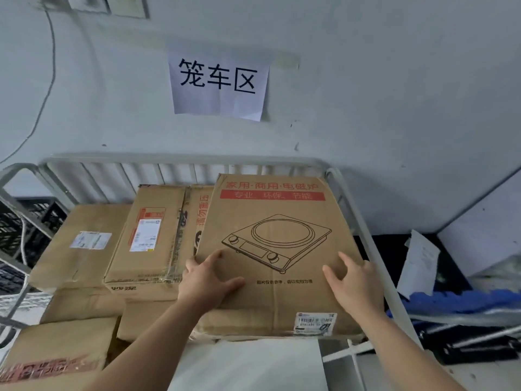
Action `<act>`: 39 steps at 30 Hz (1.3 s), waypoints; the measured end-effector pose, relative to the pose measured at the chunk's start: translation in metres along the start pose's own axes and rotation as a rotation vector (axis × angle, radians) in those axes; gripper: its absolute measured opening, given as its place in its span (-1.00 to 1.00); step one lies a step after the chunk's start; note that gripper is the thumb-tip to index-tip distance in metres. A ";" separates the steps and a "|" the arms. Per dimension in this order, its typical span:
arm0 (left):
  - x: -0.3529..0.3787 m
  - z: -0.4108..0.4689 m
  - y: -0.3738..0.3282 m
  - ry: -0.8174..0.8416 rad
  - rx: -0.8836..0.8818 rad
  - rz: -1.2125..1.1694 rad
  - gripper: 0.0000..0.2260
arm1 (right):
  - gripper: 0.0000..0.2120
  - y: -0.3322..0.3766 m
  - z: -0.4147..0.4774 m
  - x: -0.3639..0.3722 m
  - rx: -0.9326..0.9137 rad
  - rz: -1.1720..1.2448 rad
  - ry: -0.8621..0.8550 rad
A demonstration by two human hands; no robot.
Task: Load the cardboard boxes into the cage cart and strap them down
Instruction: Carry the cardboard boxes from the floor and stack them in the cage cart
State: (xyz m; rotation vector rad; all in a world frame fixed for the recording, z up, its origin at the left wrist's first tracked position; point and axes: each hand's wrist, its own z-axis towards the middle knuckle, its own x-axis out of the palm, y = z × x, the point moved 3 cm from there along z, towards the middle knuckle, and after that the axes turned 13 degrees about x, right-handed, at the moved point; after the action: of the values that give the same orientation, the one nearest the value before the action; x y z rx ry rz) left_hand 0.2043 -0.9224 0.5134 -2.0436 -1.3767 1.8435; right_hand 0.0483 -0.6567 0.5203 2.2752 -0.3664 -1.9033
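Note:
A flat cardboard box (pixel 270 221) printed with an induction cooker drawing and red text lies on top of the load at the right side of the grey metal cage cart (pixel 180 159). My left hand (pixel 208 280) rests flat on its near left corner, fingers spread. My right hand (pixel 355 283) presses flat on its near right part, fingers apart. To the left lie a taped box with a shipping label (pixel 146 235) and a lower box with a white label (pixel 84 244). More boxes (pixel 59 351) are stacked below at the near left.
A paper sign (pixel 220 83) is taped on the white wall behind the cart. Black plastic crates (pixel 17 230) stand at the left. Loose paper (pixel 420 261), blue material (pixel 456 301) and black items clutter the floor at the right. A white surface (pixel 253 362) lies below the box.

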 end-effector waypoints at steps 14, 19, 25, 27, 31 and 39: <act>0.089 0.125 -0.013 0.110 -0.131 0.021 -0.15 | -0.38 -0.008 0.144 0.066 0.015 -0.081 0.123; 0.110 0.152 -0.007 0.144 -0.173 0.080 -0.14 | -0.35 -0.007 0.176 0.100 -0.001 -0.092 0.205; 0.136 0.174 0.009 0.212 -0.203 0.152 -0.11 | -0.31 -0.007 0.204 0.138 -0.012 -0.154 0.316; 0.143 0.177 0.014 0.234 -0.207 0.188 -0.12 | -0.29 -0.011 0.205 0.149 -0.004 -0.177 0.344; 0.153 0.182 0.022 0.253 -0.209 0.248 -0.11 | -0.27 -0.015 0.204 0.167 0.012 -0.193 0.360; 0.157 0.182 0.020 0.266 -0.177 0.323 -0.09 | -0.30 -0.014 0.203 0.173 0.038 -0.200 0.371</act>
State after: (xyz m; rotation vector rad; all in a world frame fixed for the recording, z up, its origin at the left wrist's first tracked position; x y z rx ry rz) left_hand 0.0469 -0.9252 0.3307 -2.6216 -1.2374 1.5125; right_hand -0.1220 -0.6845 0.3157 2.7070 -0.1303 -1.5091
